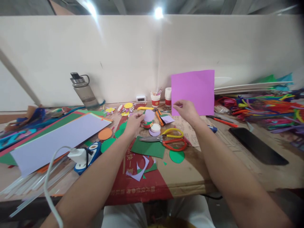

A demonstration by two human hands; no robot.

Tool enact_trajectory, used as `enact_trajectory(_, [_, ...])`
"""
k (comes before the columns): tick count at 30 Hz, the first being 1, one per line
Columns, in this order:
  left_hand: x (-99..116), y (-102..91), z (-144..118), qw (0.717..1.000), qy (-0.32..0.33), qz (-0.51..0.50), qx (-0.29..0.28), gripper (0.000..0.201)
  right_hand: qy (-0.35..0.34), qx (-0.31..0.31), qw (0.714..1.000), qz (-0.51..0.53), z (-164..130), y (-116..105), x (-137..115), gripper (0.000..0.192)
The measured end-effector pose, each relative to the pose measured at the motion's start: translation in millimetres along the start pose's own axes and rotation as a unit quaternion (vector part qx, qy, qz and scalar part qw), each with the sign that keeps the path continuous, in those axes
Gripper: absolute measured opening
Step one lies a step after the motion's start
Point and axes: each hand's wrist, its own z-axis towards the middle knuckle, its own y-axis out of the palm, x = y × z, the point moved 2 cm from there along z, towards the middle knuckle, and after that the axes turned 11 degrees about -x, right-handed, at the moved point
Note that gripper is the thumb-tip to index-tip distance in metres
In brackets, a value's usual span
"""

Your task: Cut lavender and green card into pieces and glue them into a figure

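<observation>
My left hand [135,124] is closed in a pinch on a lavender paper circle [149,115], held over a roll of tape [147,125]. My right hand [186,110] is raised in front of an upright purple sheet [193,87], its fingertips bent together near the sheet's left edge; what they hold, if anything, cannot be made out. Between my arms, scissors with one yellow and one red handle [174,144] lie with blades apart on a dark green paper piece [148,148]. A white disc [155,127] rests on another lavender circle [154,133].
Left are stacked coloured sheets [59,139], a power strip [89,158] with a white cable, and a bottle [85,91]. A phone [257,145] and many pipe cleaners [268,107] lie right. Paper cups [155,99] stand behind; paper scraps [140,171] lie in front.
</observation>
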Motion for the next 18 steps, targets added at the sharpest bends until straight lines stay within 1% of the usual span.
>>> enact_trajectory(2, [0,-1.7,0,1.0,-0.002,-0.016,0.016,0.012,-0.001,-0.019,1.0,-0.021,0,4,3,0.012])
enact_trajectory(5, [-2,-5.1,1,0.999,-0.005,-0.021,0.029,0.011,-0.005,-0.069,0.995,-0.077,1,15,5,0.013])
enact_trajectory(7, [-4,-6.8,1,0.999,-0.005,-0.018,0.034,0.013,-0.002,-0.117,0.985,-0.127,1,22,5,0.021])
enact_trajectory(9, [-5,-7.3,2,0.999,-0.011,-0.012,0.037,0.014,0.002,-0.161,0.973,-0.166,0,30,5,0.033])
enact_trajectory(11, [-6,-6.7,2,0.999,-0.021,-0.005,0.039,0.014,0.003,-0.193,0.963,-0.189,-1,37,5,0.046])
enact_trajectory(12, [-6,-6.1,1,0.999,-0.025,-0.001,0.039,0.013,0.006,-0.205,0.959,-0.196,-2,40,6,0.05])
enact_trajectory(15, [-5,-4.0,1,0.999,-0.035,0.022,0.034,0.011,0.021,-0.238,0.946,-0.22,-5,47,9,0.047])
enact_trajectory(18, [-4,-2.7,0,0.998,-0.041,0.043,0.031,0.008,0.029,-0.242,0.942,-0.231,-5,51,11,0.036])
